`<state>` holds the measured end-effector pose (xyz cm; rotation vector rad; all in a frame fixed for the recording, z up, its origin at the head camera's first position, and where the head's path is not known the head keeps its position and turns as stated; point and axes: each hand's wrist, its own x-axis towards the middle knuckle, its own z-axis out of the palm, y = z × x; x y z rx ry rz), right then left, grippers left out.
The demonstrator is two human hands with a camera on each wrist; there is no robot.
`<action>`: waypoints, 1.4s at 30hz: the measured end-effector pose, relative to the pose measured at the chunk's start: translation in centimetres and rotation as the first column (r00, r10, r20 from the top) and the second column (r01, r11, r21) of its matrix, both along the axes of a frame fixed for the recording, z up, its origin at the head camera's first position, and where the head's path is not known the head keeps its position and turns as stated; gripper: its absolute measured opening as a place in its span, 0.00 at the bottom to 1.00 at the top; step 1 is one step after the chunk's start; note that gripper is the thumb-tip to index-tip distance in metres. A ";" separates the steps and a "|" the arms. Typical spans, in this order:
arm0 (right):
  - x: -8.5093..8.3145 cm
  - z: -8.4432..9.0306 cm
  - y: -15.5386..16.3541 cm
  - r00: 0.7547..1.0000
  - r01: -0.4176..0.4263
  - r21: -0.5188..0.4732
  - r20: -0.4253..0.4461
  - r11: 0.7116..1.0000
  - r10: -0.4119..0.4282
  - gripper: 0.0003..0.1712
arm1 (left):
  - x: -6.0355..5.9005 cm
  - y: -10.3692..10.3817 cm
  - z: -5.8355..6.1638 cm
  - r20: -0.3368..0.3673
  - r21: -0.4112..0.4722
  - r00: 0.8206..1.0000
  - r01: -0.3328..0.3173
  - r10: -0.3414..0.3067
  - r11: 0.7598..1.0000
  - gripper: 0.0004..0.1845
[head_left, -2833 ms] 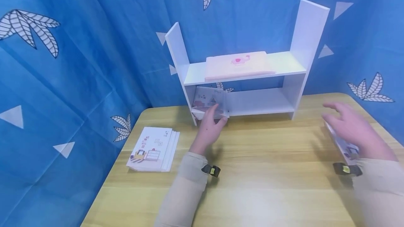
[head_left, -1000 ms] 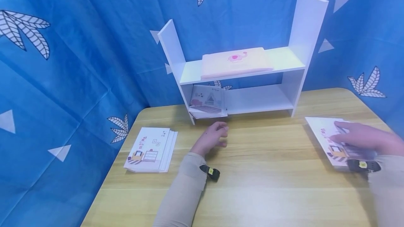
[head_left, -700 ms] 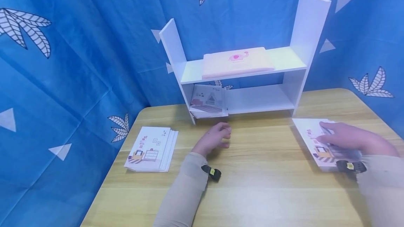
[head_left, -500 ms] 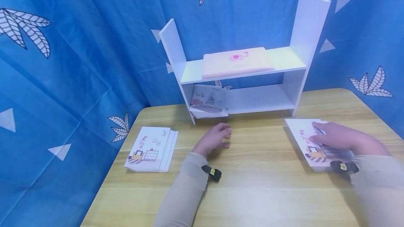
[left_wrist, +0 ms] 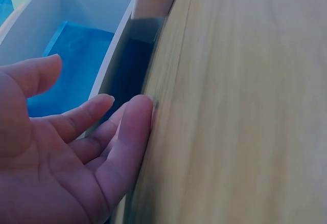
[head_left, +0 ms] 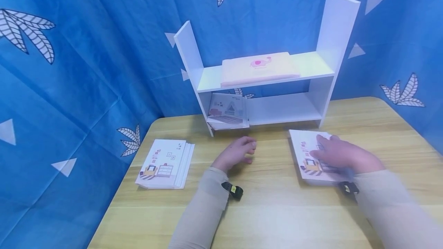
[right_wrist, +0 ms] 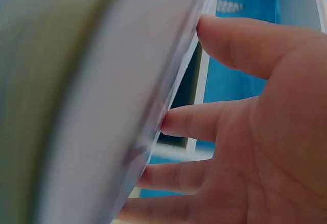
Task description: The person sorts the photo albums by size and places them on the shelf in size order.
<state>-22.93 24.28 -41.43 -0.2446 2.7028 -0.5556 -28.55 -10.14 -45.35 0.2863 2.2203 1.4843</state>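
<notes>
My right hand (head_left: pixel 344 153) presses its fingertips (right_wrist: pixel 179 121) on the cover of a white picture book (head_left: pixel 308 164) on the table. The fingers are fairly straight and spread, seen from the side in the right wrist view. An orange armchair is printed on that cover, and my hand hides its right part. My left hand (head_left: pixel 237 152) rests on the table in front of the shelf, holding nothing, with fingers loosely bent. A similar stack of white books (head_left: pixel 162 164) lies at the table's left. More books (head_left: pixel 226 110) lie in the lower left of the white shelf (head_left: pixel 283 110).
A pink folded item with an elephant print (head_left: pixel 259 68) lies on the upper shelf board. The wooden table (head_left: pixel 277 214) has its left edge near the book stack. A blue patterned curtain (head_left: pixel 131 41) hangs behind and to the left.
My right hand has slid the book from the table's right side leftward towards the middle. My left hand has drawn back from the books in the shelf and now rests in front of it.
</notes>
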 end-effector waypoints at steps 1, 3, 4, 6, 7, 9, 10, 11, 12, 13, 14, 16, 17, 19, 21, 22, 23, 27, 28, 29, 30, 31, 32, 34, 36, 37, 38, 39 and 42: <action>-0.1 0.0 -0.5 1.000 -0.001 -0.004 0.000 1.000 0.001 0.54 | 0.0 0.0 0.0 -0.004 -0.006 1.000 0.001 -0.001 1.000 0.27; -0.1 -0.1 -1.5 1.000 0.002 -0.017 -0.001 1.000 -0.002 0.54 | 0.0 0.0 -0.1 -0.010 -0.011 1.000 0.005 -0.005 1.000 0.27; -0.1 -0.1 -2.1 1.000 0.004 -0.023 -0.003 1.000 -0.004 0.54 | 0.0 0.0 -0.1 -0.012 -0.013 1.000 0.005 -0.005 1.000 0.26; -0.2 -0.1 -3.1 1.000 0.007 -0.030 -0.011 1.000 -0.008 0.54 | 0.0 0.0 -0.2 -0.015 -0.017 1.000 0.003 -0.004 1.000 0.25; -0.3 -0.2 -3.7 1.000 0.008 -0.028 -0.016 1.000 -0.008 0.54 | 0.0 0.0 -0.2 -0.016 -0.021 1.000 0.002 -0.002 1.000 0.25; -0.4 -0.2 -4.8 1.000 0.007 -0.023 -0.029 1.000 -0.007 0.54 | 0.1 0.1 -0.2 -0.014 -0.032 1.000 -0.003 0.002 0.999 0.25; -0.4 -0.2 -5.3 0.999 0.008 -0.023 -0.031 1.000 -0.009 0.53 | 0.1 0.1 -0.2 -0.015 -0.041 1.000 -0.004 0.003 0.999 0.25; -0.5 -0.2 -5.9 0.999 0.005 -0.016 -0.037 1.000 -0.006 0.53 | 0.1 0.1 -0.3 -0.015 -0.046 1.000 -0.004 0.004 0.999 0.25; -0.5 -0.1 -6.4 0.999 0.003 -0.012 -0.044 1.000 -0.004 0.52 | 0.2 0.2 -0.3 -0.015 -0.054 1.000 -0.005 0.004 0.999 0.26; -0.6 -0.1 -7.0 0.999 0.001 -0.009 -0.049 1.000 -0.001 0.52 | 0.2 0.1 -0.3 -0.016 -0.064 1.000 -0.006 0.005 0.998 0.26; -0.7 0.0 -7.5 0.999 -0.002 -0.008 -0.054 1.000 0.002 0.51 | 0.2 0.1 -0.3 -0.018 -0.076 1.000 -0.005 0.003 0.997 0.26; -0.9 0.0 -8.6 0.997 -0.014 0.003 -0.069 1.000 0.014 0.51 | 0.1 0.1 -0.3 -0.021 -0.093 1.000 0.001 -0.003 0.996 0.27; -1.1 0.0 -9.1 0.996 -0.024 0.013 -0.081 1.000 0.025 0.50 | 0.1 0.1 -0.4 -0.024 -0.096 1.000 0.008 -0.010 0.995 0.27; -1.3 0.0 -9.8 0.995 -0.033 0.021 -0.094 0.999 0.035 0.49 | 0.0 0.1 -0.5 -0.033 -0.106 0.999 0.028 -0.031 0.994 0.29; -1.5 -0.1 -10.4 0.993 -0.044 0.034 -0.109 0.998 0.047 0.49 | -0.1 0.3 -0.5 -0.033 -0.106 0.998 0.046 -0.050 0.993 0.31; -1.6 -0.2 -10.6 0.992 -0.048 0.038 -0.117 0.998 0.053 0.48 | -0.1 0.3 -0.5 -0.032 -0.108 0.998 0.051 -0.055 0.993 0.31; -1.7 -0.3 -10.7 0.991 -0.052 0.043 -0.124 0.998 0.057 0.48 | -0.1 0.4 -0.5 -0.031 -0.113 0.998 0.055 -0.059 0.992 0.32; -1.8 -0.5 -11.1 0.987 -0.057 0.049 -0.145 0.997 0.063 0.47 | 0.0 0.3 -0.2 -0.019 -0.145 0.998 0.053 -0.056 0.988 0.33; -1.8 -0.5 -11.2 0.987 -0.056 0.051 -0.149 0.997 0.063 0.47 | 0.0 0.3 -0.1 -0.019 -0.159 0.998 0.054 -0.058 0.986 0.33; -1.7 -0.5 -11.2 0.986 -0.055 0.052 -0.152 0.997 0.062 0.47 | 0.0 0.3 0.0 -0.025 -0.171 0.998 0.061 -0.066 0.983 0.33; -1.7 -0.5 -11.2 0.986 -0.054 0.051 -0.155 0.997 0.061 0.47 | 0.0 0.3 -0.1 -0.030 -0.182 0.997 0.069 -0.075 0.981 0.33; -1.7 -0.6 -11.1 0.986 -0.053 0.049 -0.156 0.997 0.060 0.47 | 0.0 0.4 -0.1 -0.037 -0.194 0.996 0.077 -0.086 0.978 0.32; -1.7 -0.6 -11.1 0.985 -0.057 0.048 -0.157 0.997 0.064 0.47 | 0.0 0.4 -0.1 -0.044 -0.213 0.994 0.084 -0.095 0.974 0.32; -1.8 -0.8 -10.9 0.985 -0.069 0.041 -0.158 0.997 0.074 0.47 | 0.0 0.5 -0.2 -0.048 -0.227 0.994 0.089 -0.103 0.970 0.32; -1.8 -1.0 -10.6 0.985 -0.083 0.020 -0.151 0.996 0.085 0.47 | 0.1 0.5 -0.2 -0.046 -0.229 0.994 0.087 -0.100 0.970 0.31; -1.9 -1.0 -10.5 0.985 -0.091 0.002 -0.145 0.996 0.090 0.46 | 0.1 0.6 -0.2 -0.041 -0.223 0.995 0.083 -0.094 0.971 0.31; -1.9 -1.0 -10.3 0.985 -0.103 -0.017 -0.141 0.995 0.099 0.46 | 0.1 0.6 -0.2 -0.036 -0.216 0.995 0.079 -0.089 0.973 0.31; -2.0 -0.9 -10.2 0.985 -0.110 -0.041 -0.136 0.993 0.104 0.46 | 0.2 0.6 -0.2 -0.030 -0.204 0.996 0.073 -0.081 0.976 0.31; -2.1 -0.5 -9.5 0.984 -0.135 -0.116 -0.129 0.984 0.119 0.44 | 0.2 0.6 0.0 -0.016 -0.165 0.998 0.064 -0.068 0.984 0.31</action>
